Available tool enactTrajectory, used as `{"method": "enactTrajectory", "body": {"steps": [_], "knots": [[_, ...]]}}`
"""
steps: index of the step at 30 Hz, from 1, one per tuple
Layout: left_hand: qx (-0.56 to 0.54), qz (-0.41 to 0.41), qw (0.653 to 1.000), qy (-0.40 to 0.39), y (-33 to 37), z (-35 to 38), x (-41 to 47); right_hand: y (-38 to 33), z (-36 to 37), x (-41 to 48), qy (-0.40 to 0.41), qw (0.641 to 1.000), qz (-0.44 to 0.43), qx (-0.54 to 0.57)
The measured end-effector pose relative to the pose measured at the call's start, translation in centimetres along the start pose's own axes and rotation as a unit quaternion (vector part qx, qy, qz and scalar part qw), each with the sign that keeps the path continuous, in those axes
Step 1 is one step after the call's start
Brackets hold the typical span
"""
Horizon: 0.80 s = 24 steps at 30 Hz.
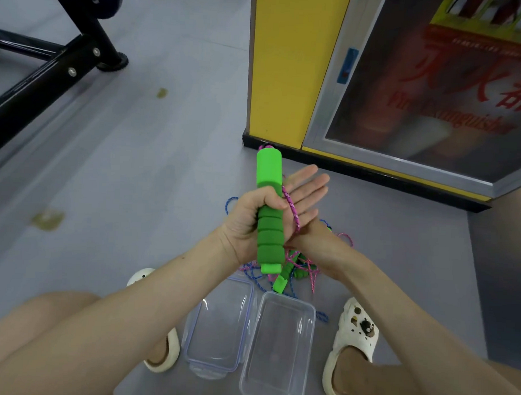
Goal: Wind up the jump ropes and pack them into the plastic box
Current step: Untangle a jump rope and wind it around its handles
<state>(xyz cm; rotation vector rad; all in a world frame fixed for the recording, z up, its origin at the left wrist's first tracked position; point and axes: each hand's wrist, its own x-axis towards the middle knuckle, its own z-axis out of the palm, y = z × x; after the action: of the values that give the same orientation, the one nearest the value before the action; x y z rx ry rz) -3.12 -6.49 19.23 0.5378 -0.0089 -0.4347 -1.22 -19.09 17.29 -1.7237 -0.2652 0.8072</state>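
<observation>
Fingers point(275, 201) of left hand point(246, 223) grip upright green handle point(269, 209); right hand point(305, 196) flat open just right, pink rope point(293, 208) across its palm.

**Bare arms, bare knees, cream clogs**

Both forearms are uncovered to the edge of the view, with no sleeves, and the left hand point(246, 223) and right hand point(305, 196) are bare too. The knees are uncovered as well. On the feet are 2 cream foam clogs. Taking the clear plastic box point(279, 345) as the marker, the right clog point(351, 342), on its right, carries small dark charms across the toe; the left clog point(159, 353), on its left, looks plainer.
</observation>
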Motion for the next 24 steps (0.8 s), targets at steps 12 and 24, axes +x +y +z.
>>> {"method": "enactTrajectory", "body": {"steps": [12,24], "knots": [[0.533,-0.018,0.805,0.259,1.6,-0.4,0.0,0.2,-1.2,0.3,-0.012,0.975,-0.009,-0.224],[0.607,-0.182,0.745,0.208,2.0,-1.3,-1.3,-1.7,-3.0,-0.3,0.028,0.989,-0.068,-0.128]]}}
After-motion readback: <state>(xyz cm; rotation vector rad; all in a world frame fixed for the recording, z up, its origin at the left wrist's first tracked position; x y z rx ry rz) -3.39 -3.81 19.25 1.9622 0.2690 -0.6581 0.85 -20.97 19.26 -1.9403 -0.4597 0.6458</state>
